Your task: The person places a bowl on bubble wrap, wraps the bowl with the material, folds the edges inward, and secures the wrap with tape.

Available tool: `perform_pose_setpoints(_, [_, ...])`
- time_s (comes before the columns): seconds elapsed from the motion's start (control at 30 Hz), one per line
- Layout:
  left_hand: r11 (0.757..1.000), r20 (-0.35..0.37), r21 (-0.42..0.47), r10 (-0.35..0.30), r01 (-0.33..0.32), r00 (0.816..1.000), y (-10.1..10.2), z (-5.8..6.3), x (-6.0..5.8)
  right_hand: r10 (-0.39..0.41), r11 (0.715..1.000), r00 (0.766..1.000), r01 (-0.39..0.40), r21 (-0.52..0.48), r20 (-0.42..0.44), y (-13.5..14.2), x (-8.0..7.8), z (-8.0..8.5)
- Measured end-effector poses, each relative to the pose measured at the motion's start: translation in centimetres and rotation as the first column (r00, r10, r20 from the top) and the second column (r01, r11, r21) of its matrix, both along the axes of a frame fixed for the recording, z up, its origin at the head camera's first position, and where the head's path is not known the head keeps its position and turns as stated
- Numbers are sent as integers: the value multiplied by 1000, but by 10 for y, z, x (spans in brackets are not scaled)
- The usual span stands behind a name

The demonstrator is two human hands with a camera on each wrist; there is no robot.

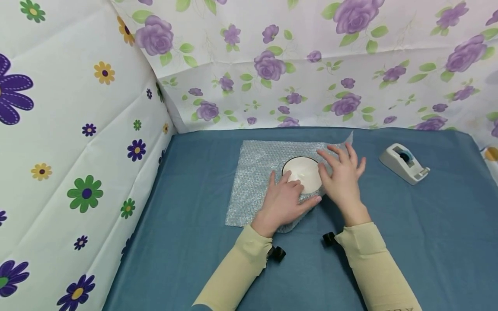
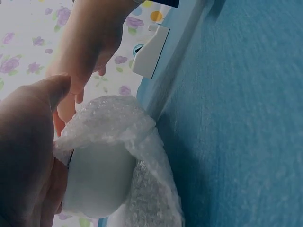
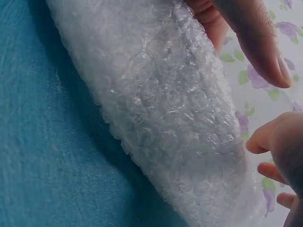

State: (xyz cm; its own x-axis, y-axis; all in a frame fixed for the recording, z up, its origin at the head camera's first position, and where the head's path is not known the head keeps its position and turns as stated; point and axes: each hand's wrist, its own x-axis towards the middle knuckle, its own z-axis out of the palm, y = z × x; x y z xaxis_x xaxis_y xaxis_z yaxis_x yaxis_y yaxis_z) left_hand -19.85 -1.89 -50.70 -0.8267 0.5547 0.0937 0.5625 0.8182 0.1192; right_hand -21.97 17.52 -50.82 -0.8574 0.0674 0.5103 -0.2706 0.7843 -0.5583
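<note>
A white bowl [image 1: 304, 173] with a dark rim sits on a sheet of bubble wrap [image 1: 253, 181]. My left hand [image 1: 282, 203] reaches over the bowl's near left side, its fingers resting on the inside and its thumb stretched out to the right. In the left wrist view, part of the bubble wrap [image 2: 113, 118] rises around the bowl's outer wall [image 2: 102, 179]. My right hand [image 1: 344, 181] is at the bowl's right rim with fingers spread. From the right wrist, the raised wrap [image 3: 161, 94] hides the bowl, and my right fingertips [image 3: 262, 142] appear just beside the wrap's edge.
A white tape dispenser [image 1: 404, 164] stands on the blue tablecloth [image 1: 186, 242] to the right of the wrap. Flowered cloth [image 1: 268, 95] hangs behind the table, and another flowered sheet [image 1: 78, 151] borders its left side.
</note>
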Motion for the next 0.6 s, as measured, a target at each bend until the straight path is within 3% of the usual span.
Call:
perform_pose_setpoints(0.2, [999,7,35,21,-21,1000,2,0,0,-53,979,999,52,-200,-1,16,-3,8])
perform_pose_setpoints(0.33, [997,32,64,28,-30,999,3,-1,-1,-96,936,988,132,-328,124,35,-5,12])
perform_pose_setpoints(0.47, [998,30,59,25,-26,999,3,-2,-1,-58,884,944,199,-424,324,49,-12,16])
perform_pose_setpoints(0.6, [999,8,47,26,-27,1000,3,-2,-1,27,861,896,204,-465,443,60,-28,22])
